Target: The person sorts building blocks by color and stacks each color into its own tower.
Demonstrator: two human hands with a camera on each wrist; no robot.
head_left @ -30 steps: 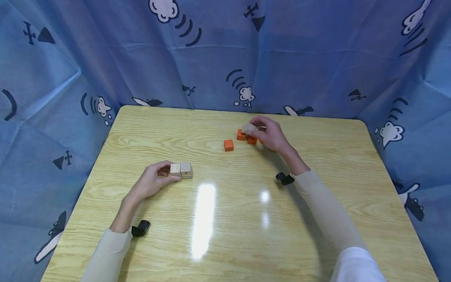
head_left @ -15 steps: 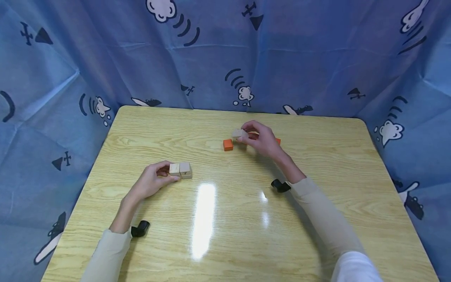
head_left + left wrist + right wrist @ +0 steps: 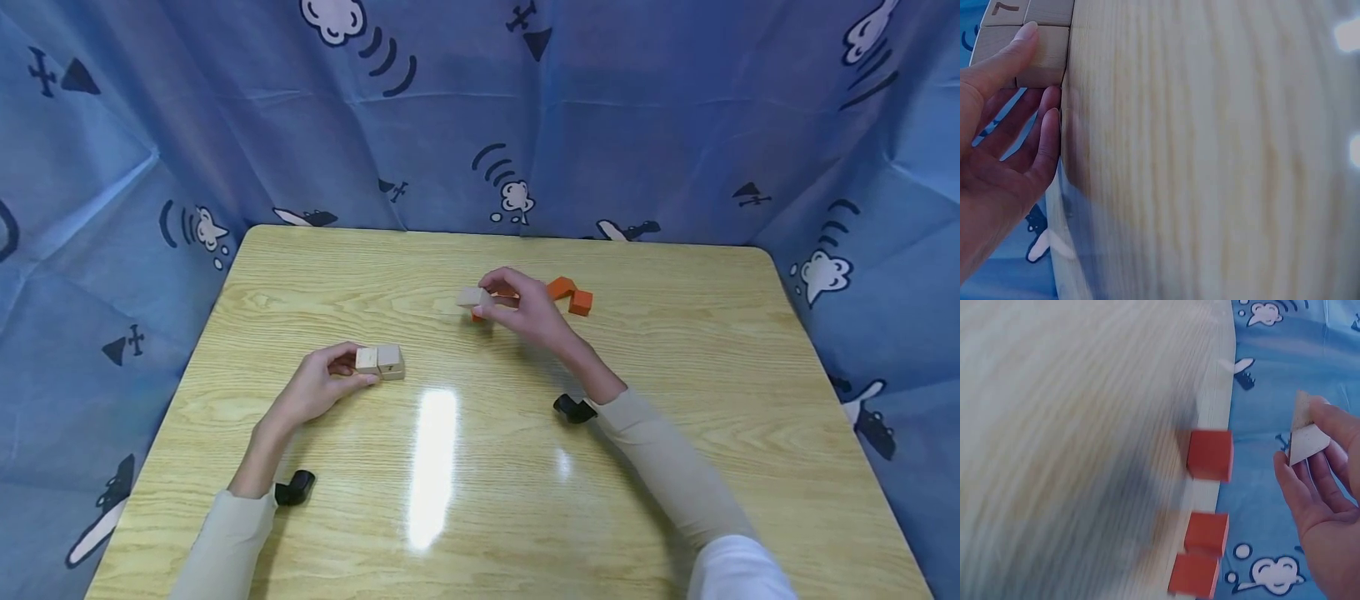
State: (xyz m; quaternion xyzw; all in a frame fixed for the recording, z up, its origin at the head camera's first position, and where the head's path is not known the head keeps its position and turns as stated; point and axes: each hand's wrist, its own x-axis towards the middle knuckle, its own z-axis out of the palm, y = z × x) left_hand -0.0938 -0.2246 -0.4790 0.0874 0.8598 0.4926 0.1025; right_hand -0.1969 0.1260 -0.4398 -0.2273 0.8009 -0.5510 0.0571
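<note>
Pale wooden blocks (image 3: 380, 362) stand together on the table, left of the middle. My left hand (image 3: 321, 387) holds them from the left, its thumb along the near side. In the left wrist view the blocks (image 3: 1050, 59) sit in two layers, and an upper one bears a dark mark like a 7. Between thumb and fingers, my right hand (image 3: 525, 310) pinches another pale wooden block (image 3: 470, 297), raised above the table. The right wrist view shows this block (image 3: 1309, 444) with slanted, wedge-like faces. An orange block (image 3: 477, 316) is partly hidden below the right hand.
Further orange blocks lie behind and right of the right hand, among them a cube (image 3: 581, 302) and a slanted piece (image 3: 561, 287). The wood-grain table (image 3: 510, 500) meets a blue patterned cloth (image 3: 450, 125) at its back and sides.
My right hand has moved left and slightly nearer with the pale block, from over the orange blocks. Orange blocks on the right have come into sight. The left hand keeps its hold.
</note>
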